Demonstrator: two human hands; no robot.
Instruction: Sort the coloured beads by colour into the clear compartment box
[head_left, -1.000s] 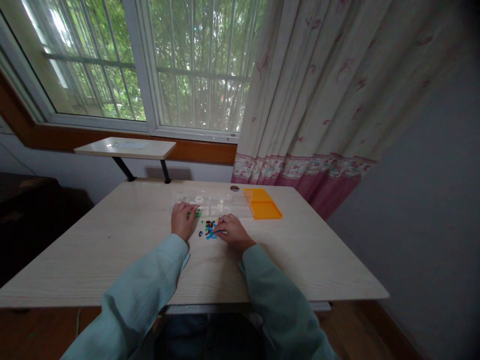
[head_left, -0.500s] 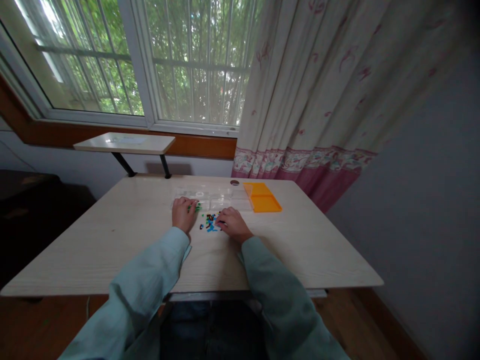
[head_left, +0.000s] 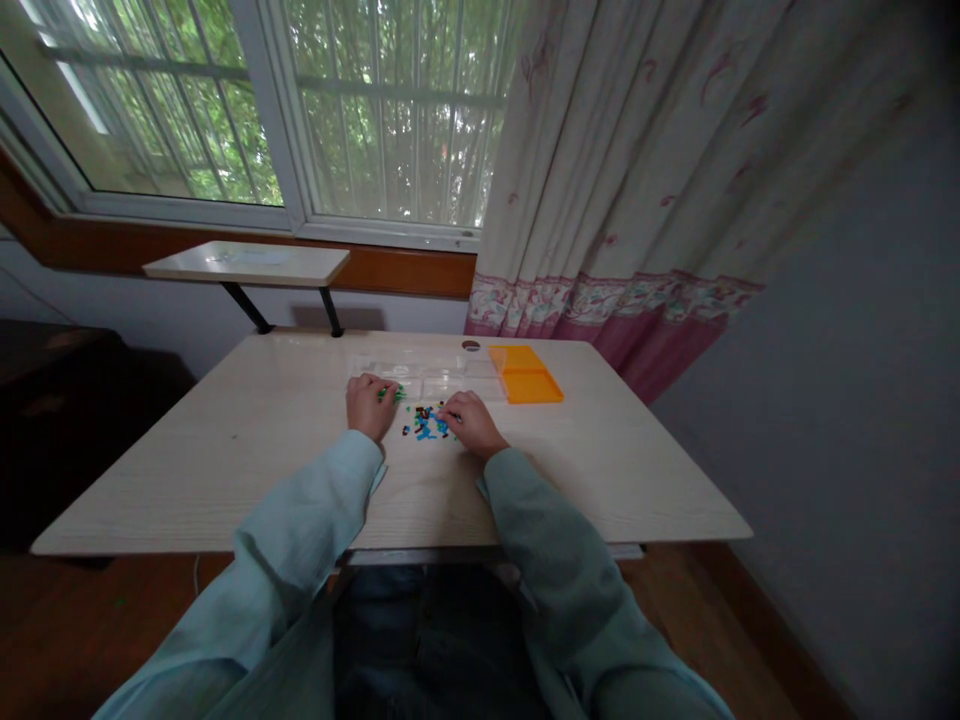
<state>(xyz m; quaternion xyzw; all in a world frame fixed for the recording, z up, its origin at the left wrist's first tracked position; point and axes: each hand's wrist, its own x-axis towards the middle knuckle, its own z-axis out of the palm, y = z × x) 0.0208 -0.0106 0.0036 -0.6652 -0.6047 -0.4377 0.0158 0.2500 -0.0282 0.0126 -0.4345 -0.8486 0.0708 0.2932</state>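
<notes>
A loose pile of small pieces (head_left: pixel 426 424), mostly blue with brown and a few green ones, lies on the table in front of a clear compartment box (head_left: pixel 442 384). Above the pile's right side is my right hand (head_left: pixel 469 420), its thumb and fingers pinched together; whatever is between them is too small to name. My left hand (head_left: pixel 369 406) rests over the box's front left corner with curled fingers. Green pieces (head_left: pixel 398 393) lie by its fingertips, seemingly in the front left compartment. What those fingers grip, if anything, is hidden.
The box's orange lid (head_left: pixel 529 376) lies to its right. A raised shelf (head_left: pixel 255 264) on black legs stands at the table's (head_left: pixel 225 480) back left. Behind the table are a barred window and a floral curtain (head_left: pixel 585 240).
The view has tilted down slightly, so the scene sits higher. My right hand has drawn slightly right, uncovering more of the pile. My left hand stays at the box corner.
</notes>
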